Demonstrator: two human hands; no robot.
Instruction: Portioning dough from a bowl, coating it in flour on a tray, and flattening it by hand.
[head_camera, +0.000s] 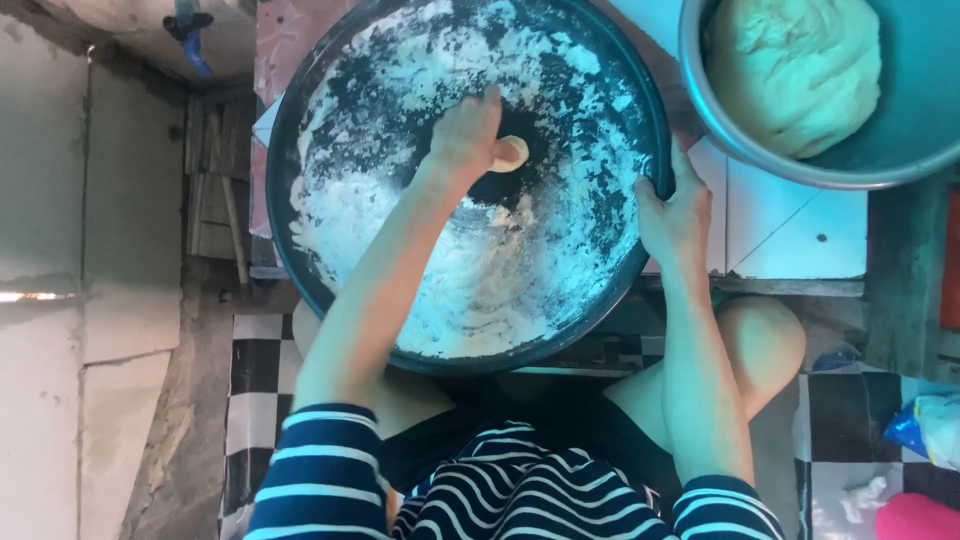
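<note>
The round pan (300, 130) is dark with white flour smears, the small dough piece (510, 153) pale cream, the sleeves (320, 470) navy with white stripes, and the floor (255, 370) black-and-white checked.

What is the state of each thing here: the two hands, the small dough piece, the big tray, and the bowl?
Left hand: pressing on the small dough piece.
Right hand: gripping the tray's right rim.
Small dough piece: partly under the left hand, on the tray.
Round dark tray: dusted with flour, patchy.
Metal bowl: holds a large lump of dough.
</note>
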